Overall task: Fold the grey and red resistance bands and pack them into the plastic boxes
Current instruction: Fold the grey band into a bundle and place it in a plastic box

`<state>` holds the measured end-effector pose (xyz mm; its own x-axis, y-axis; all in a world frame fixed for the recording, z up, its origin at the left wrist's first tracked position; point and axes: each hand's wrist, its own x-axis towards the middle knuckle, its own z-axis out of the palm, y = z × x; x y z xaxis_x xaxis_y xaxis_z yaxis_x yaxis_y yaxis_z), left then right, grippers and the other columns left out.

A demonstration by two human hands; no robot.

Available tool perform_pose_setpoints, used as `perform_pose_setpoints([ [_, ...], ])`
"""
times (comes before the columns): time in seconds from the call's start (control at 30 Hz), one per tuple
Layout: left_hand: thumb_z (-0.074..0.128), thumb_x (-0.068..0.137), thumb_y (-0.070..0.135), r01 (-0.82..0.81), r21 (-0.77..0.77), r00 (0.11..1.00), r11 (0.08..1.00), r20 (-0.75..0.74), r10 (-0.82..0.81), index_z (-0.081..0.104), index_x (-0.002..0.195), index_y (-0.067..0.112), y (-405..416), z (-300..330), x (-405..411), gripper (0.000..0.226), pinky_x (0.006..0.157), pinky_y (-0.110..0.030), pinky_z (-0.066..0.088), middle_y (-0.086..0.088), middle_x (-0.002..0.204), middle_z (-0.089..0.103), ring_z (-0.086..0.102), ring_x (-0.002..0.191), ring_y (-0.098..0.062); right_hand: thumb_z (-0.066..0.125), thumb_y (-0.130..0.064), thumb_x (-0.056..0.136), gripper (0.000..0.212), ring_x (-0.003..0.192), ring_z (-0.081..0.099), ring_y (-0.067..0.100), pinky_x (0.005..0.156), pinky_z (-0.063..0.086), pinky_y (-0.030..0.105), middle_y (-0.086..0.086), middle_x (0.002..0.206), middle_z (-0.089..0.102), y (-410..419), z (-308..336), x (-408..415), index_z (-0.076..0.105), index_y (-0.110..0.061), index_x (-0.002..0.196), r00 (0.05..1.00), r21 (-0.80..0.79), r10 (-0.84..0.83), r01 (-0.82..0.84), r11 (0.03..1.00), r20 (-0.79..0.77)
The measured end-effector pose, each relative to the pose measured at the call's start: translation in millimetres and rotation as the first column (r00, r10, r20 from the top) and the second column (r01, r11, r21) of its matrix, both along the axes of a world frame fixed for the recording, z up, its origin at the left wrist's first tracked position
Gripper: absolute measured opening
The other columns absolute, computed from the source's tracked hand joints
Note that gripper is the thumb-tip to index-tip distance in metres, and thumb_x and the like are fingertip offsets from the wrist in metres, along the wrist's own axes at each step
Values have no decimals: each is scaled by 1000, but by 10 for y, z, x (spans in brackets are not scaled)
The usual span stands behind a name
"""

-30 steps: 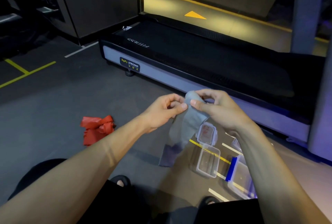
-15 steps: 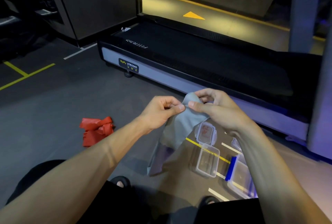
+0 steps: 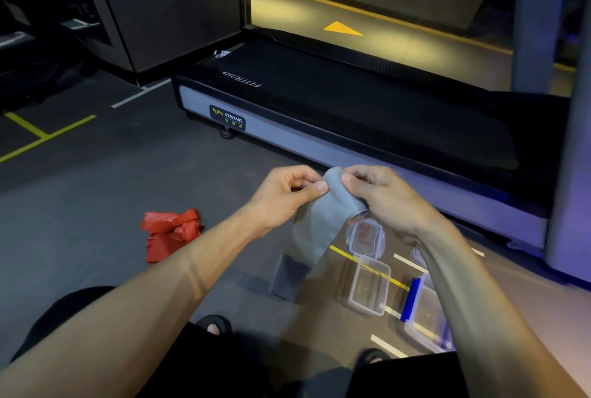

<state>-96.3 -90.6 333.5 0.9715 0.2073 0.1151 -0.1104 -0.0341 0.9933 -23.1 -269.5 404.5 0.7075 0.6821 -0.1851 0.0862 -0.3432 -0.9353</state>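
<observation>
Head view: left hand point(image 3: 284, 194) and right hand point(image 3: 388, 198) both pinch grey band point(image 3: 323, 222) top edge; rest hangs below.

This is a gym. A treadmill point(image 3: 367, 116) with a "Body Strong" label point(image 3: 227, 118) stands on a dark floor point(image 3: 96, 193) painted with yellow lines point(image 3: 35, 137).
</observation>
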Motion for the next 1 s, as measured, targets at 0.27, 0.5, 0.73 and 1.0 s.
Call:
perform_pose_setpoints([
  [0.27, 71, 95, 17, 18, -9, 1000, 1000, 4, -18, 69, 89, 11, -49, 15, 12, 9, 73, -23, 45, -4, 82, 69, 59, 76, -10, 69, -44, 87, 30, 99, 72, 32, 88, 56, 56, 11, 102, 77, 30, -50, -41, 74, -19, 103, 996, -21, -45, 47, 999, 83],
  [0.5, 69, 96, 13, 90, 32, 995, 995, -37, -89, 71, 95, 16, 0, -16, 3, 4, 78, -22, 49, 7, 80, 70, 62, 79, -7, 74, -30, 93, 28, 88, 75, 20, 90, 57, 49, 3, 95, 79, 12, -67, 27, 66, -12, 114, 992, -6, -100, 100, 995, 74],
  [0.73, 69, 94, 6, -20, 103, 1000, 994, -1, 20, 69, 85, 17, -29, 6, 19, 14, 69, -14, 47, 12, 72, 71, 61, 69, 3, 72, -36, 94, 18, 78, 70, 16, 80, 53, 42, 0, 84, 78, 7, -56, 37, 71, -18, 97, 988, -35, -100, 105, 994, 113],
  [1.0, 70, 94, 5, -28, 105, 999, 994, 21, 26, 63, 88, 10, -35, 35, 3, 9, 62, -10, 40, 17, 60, 65, 53, 58, 8, 58, -54, 96, 39, 72, 61, 17, 64, 53, 33, 7, 82, 70, 15, -51, 30, 75, -18, 94, 978, -120, -32, 58, 991, 204],
])
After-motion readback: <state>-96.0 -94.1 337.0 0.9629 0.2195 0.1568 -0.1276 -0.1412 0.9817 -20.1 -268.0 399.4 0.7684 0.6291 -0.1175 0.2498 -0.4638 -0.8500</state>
